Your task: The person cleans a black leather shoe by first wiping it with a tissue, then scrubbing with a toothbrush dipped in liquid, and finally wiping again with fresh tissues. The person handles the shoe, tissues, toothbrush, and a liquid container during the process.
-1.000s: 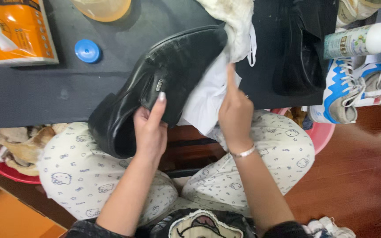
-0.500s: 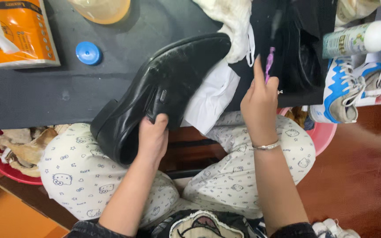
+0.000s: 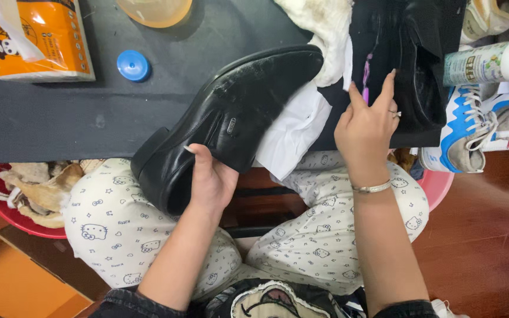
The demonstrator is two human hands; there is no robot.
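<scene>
A black leather dress shoe [image 3: 231, 123] lies tilted across the near edge of a dark table [image 3: 60, 118], its heel hanging off toward the person's lap. The left hand [image 3: 210, 179] grips it from below at the heel end, fingers curled into the opening and thumb along the side, so the shoe is firmly held. A white sheet of paper [image 3: 293, 132] sits under the toe, just beside that hand's far side.

The right hand [image 3: 369, 121] has left the paper, where it rested a moment ago, and moved up and away to a second black shoe [image 3: 410, 65] lying on a black cloth. Its fingers are spread and extended, tips pressing near a small purple object [image 3: 365, 76]; whether it has hold of anything cannot be told. A silver bracelet circles the wrist. So attention appears to be shifting from the held shoe toward the items on the right.

Beyond the right hand lie a white spray bottle [image 3: 490, 62] and blue-and-white sneakers [image 3: 472, 126]. Far past the left hand sit a blue cap [image 3: 132, 65] and an orange tissue pack [image 3: 42, 38]. A red basin [image 3: 1, 215] stands left of the knees.
</scene>
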